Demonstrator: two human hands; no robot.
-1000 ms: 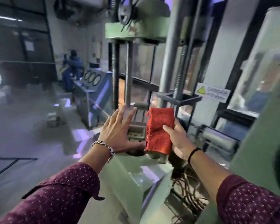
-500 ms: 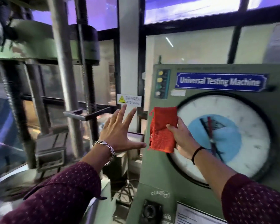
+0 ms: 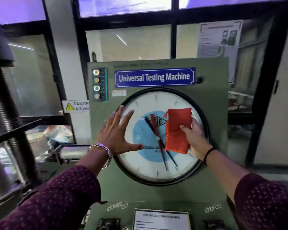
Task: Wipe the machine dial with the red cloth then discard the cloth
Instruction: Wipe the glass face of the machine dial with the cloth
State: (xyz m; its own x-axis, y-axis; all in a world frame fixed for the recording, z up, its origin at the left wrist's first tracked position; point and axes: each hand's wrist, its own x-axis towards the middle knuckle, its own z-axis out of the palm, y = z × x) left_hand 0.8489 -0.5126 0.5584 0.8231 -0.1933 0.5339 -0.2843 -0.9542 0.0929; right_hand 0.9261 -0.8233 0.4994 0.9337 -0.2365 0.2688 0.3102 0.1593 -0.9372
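Two hands front the dial (image 3: 156,163) at frame centre: right hand (image 3: 195,139) pinches the cloth (image 3: 177,130), long axis upright, over the dial's right half; left hand (image 3: 116,133), fingers spread, empty, at its left rim.

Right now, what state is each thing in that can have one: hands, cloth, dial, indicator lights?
left hand: open, fingers spread, holding nothing, in front of the dial's left edge
right hand: shut on the red cloth
red cloth: folded, held up in front of the dial's right half
dial: uncovered, two pointers slanting near vertical
indicator lights: two look lit, two dull
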